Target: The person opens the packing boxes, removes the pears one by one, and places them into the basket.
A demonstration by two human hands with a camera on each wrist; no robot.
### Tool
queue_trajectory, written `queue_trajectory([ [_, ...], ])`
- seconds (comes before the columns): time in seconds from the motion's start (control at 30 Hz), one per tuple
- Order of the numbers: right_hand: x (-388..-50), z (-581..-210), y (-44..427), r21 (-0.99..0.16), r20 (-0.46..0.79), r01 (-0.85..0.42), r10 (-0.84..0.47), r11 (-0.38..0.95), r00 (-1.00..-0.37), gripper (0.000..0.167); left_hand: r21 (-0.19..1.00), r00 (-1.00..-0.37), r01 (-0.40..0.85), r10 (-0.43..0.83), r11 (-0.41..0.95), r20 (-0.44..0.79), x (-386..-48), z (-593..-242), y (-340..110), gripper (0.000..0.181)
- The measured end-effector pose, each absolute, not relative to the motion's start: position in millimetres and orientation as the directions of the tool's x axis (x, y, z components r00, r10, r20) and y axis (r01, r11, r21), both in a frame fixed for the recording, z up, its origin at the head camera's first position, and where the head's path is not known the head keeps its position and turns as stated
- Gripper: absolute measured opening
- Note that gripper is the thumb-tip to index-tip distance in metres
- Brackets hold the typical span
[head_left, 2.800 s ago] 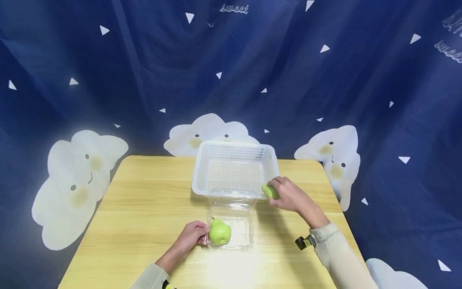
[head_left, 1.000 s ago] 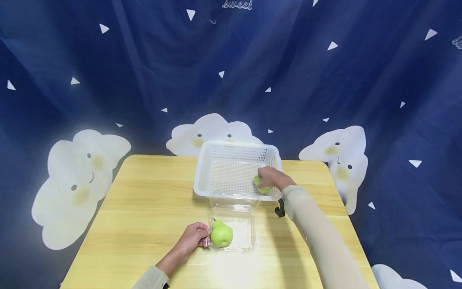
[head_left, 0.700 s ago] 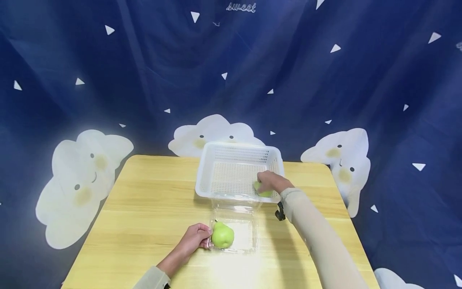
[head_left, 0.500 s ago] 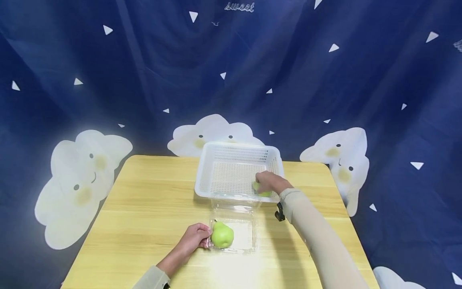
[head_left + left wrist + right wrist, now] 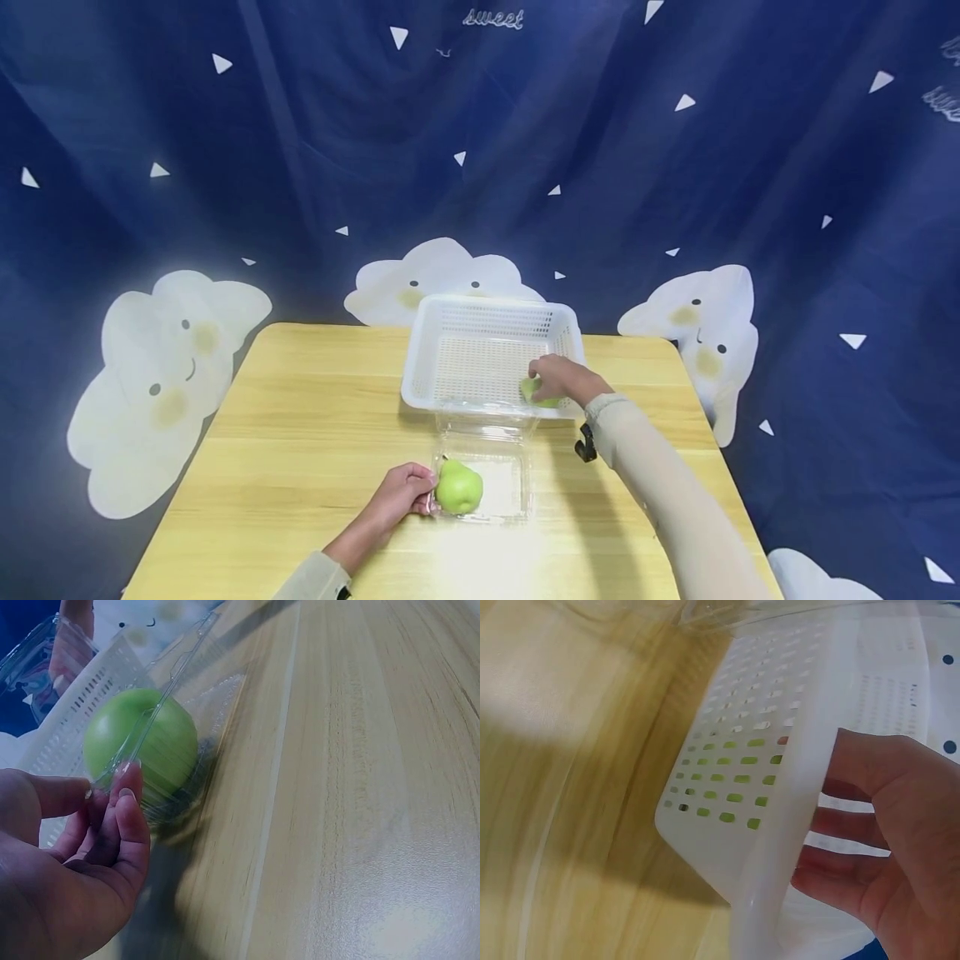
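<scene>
- Pinching the clear box (image 5: 502, 490): left hand (image 5: 403, 490), pear (image 5: 460, 488) just beside it
- Right hand (image 5: 562, 379) in white basket (image 5: 480, 360), over green fruit (image 5: 528, 388), can't tell if gripping

The tabletop (image 5: 300, 417) before me is of pale yellow wood grain, with rounded far corners and a bright glare on my side. Directly on it, a white perforated plastic basket (image 5: 413, 358) stands near the far edge; closer to me lies an opened clear plastic clamshell box (image 5: 504, 487).
</scene>
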State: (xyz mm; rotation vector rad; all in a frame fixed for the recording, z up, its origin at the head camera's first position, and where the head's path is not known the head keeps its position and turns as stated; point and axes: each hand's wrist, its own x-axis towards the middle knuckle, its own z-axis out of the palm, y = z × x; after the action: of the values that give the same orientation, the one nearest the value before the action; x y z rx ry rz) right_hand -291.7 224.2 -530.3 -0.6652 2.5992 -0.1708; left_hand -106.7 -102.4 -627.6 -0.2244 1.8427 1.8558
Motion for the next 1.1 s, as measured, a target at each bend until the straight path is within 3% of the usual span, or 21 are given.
queue_trajectory([
  [0.8, -249, -484, 228, -0.272, -0.191, -0.44, -0.496, 0.856, -0.847, 0.036, 0.891, -0.865, -0.451, 0.224, 0.048, -0.449, -108, -626, -100, 0.025],
  [1.1, -224, -464, 221, -0.24, 0.027, -0.574, -0.586, 0.783, -0.81, 0.03, 0.891, -0.867, -0.452, 0.209, 0.05, -0.452, -108, -629, -100, 0.024],
])
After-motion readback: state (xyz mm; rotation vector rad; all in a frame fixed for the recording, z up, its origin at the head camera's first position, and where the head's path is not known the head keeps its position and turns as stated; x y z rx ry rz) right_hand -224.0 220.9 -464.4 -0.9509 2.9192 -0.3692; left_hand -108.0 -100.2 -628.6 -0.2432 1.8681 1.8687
